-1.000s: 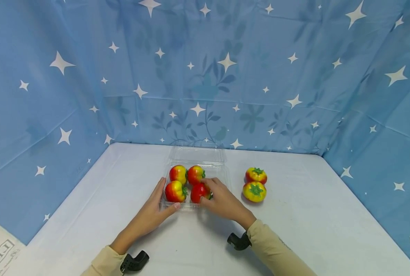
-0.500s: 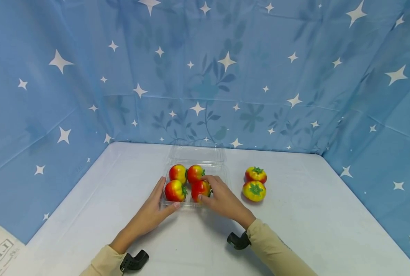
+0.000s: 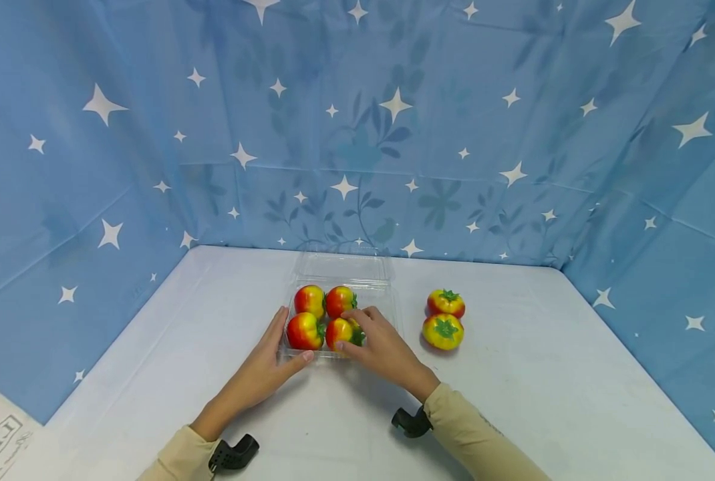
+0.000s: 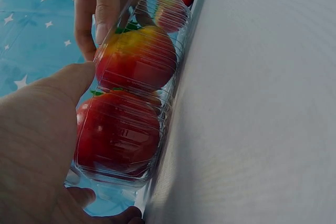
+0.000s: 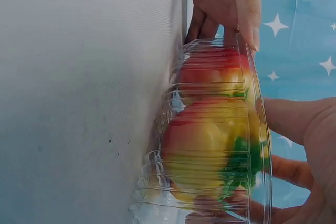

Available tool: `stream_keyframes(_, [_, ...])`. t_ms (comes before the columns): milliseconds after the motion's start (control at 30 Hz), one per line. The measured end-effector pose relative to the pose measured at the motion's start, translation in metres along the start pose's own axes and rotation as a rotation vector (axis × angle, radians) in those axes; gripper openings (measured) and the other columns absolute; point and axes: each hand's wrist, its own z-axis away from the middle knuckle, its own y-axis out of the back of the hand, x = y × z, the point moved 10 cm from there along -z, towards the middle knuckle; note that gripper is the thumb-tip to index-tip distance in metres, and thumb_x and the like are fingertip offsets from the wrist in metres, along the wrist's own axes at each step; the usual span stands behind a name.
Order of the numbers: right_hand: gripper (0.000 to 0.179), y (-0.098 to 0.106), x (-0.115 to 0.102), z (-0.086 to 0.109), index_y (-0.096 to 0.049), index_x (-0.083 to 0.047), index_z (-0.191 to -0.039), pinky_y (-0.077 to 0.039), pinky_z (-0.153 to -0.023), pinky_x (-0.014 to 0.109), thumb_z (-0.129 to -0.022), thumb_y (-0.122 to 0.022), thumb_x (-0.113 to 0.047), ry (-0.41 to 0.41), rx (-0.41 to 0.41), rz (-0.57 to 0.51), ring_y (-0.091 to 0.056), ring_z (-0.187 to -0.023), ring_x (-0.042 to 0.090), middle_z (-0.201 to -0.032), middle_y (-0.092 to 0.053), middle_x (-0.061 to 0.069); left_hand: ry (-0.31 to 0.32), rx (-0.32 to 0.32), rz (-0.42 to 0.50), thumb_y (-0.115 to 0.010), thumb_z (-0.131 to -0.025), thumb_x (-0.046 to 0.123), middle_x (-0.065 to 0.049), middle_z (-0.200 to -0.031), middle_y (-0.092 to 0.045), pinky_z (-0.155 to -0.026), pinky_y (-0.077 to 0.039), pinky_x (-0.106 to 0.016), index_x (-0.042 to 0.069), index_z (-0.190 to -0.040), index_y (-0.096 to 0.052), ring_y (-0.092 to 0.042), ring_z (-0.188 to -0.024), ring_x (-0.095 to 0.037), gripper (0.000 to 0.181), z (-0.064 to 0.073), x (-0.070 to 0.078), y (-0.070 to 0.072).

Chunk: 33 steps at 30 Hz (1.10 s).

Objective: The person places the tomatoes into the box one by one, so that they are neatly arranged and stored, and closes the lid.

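Note:
In the head view, an open clear plastic clamshell box (image 3: 377, 300) holds several red-and-yellow fruits with green leafy tops, like persimmons. My right hand (image 3: 387, 347) reaches in from the right, thumb and fingers gripping the front-right persimmon-like fruit (image 3: 337, 331); its green top points right, partly covered. At the box's front-left corner is my left hand (image 3: 264, 371), its fingers straight along the left side and its thumb on the front rim. The left wrist view has that thumb (image 4: 79, 77) against the rim, with the front fruits (image 4: 139, 59) seen through the plastic wall.
Two more fruits, one yellow (image 3: 444, 332) and one red-and-yellow (image 3: 446, 304), sit together on the white table (image 3: 514, 387) right of the box. The raised clear lid (image 3: 342, 266) leans back toward a blue star-patterned curtain (image 3: 357, 133).
The front-right fruit has turned in my right hand, from mostly red to more yellow with its green top toward the right. It has shifted slightly left. My left hand stays in place.

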Motion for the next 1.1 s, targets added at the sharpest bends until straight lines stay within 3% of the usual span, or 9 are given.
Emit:
stream_keyframes(433, [0.049,0.001,-0.004,0.0,-0.064,-0.004,-0.142,-0.058,-0.101,0.049,-0.1,-0.078,-0.027,0.049,0.047,0.022,-0.065,-0.116,0.031,-0.13,-0.065,0.014,0.002,0.0,-0.011,-0.072,-0.101,0.051,-0.019,-0.178,-0.005,-0.124,-0.017,-0.062,0.002,-0.172,-0.008,-0.011,-0.162,-0.042,0.107,-0.001,-0.001,0.0])
stream_keyframes(700, [0.05,-0.001,-0.012,0.0,-0.067,-0.005,-0.141,-0.058,-0.1,0.049,-0.099,-0.08,-0.029,0.095,0.087,0.096,-0.068,-0.117,0.032,-0.131,-0.068,0.013,-0.002,0.006,-0.016,-0.071,-0.101,0.053,-0.02,-0.178,-0.005,-0.124,-0.016,-0.063,0.001,-0.171,-0.008,-0.011,-0.162,-0.042,0.107,0.0,-0.001,0.003])
stream_keyframes(1100, [0.057,-0.001,-0.005,0.002,-0.061,-0.002,-0.145,-0.056,-0.103,0.051,-0.1,-0.078,-0.031,0.01,0.06,0.091,-0.066,-0.123,0.034,-0.137,-0.065,0.017,-0.005,0.004,-0.003,-0.071,-0.101,0.053,-0.019,-0.178,-0.005,-0.124,-0.017,-0.063,0.001,-0.171,-0.008,-0.011,-0.162,-0.042,0.107,-0.001,-0.002,0.0])
